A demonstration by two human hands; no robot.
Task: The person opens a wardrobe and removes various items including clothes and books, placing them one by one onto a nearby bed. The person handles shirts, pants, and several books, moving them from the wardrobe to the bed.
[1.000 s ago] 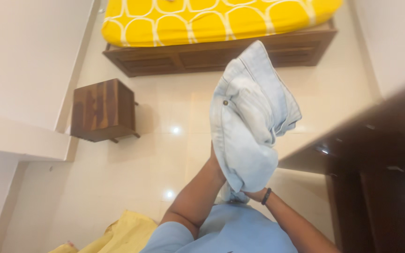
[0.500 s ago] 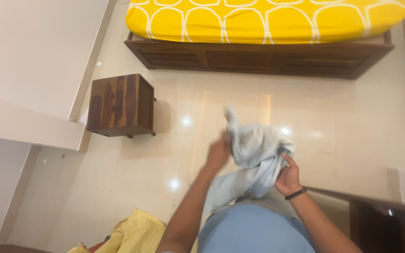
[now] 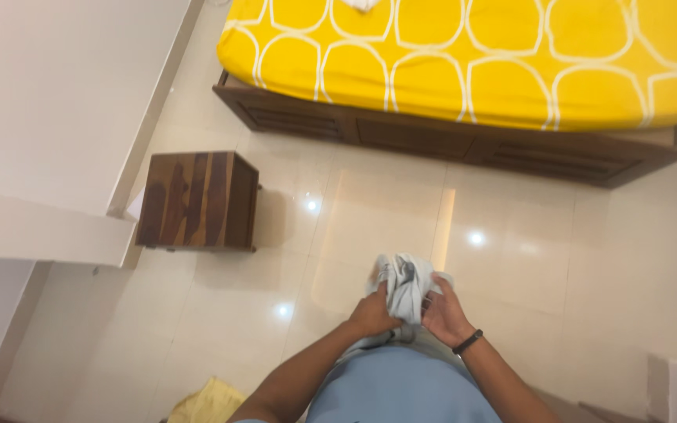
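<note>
Both hands are clamped on a bunched, pale blue denim garment (image 3: 403, 288), held close in front of the person's waist. The left hand (image 3: 373, 315) grips the bundle from its left side with fingers curled into the cloth; the right hand (image 3: 444, 313), with a dark band on its wrist, presses against the right side, fingers wrapped round the folds. The two hands lie just beside each other, the cloth squeezed between them and rising a little above the knuckles. A strip of the garment hangs down between the forearms towards the light blue shirt (image 3: 401, 392).

Beneath the bundle is a glossy cream tiled floor (image 3: 558, 266) with small bright reflections. To the left, well apart from the hands, a dark wooden bedside cabinet (image 3: 197, 200) stands on the floor near the white wall (image 3: 64, 94). Along the far edge of the floor runs a dark wooden bed frame (image 3: 464, 141) carrying a yellow mattress cover with a white looped pattern (image 3: 464, 55). At the bottom edge, left of the arm, lies a piece of yellow cloth (image 3: 209, 403).
</note>
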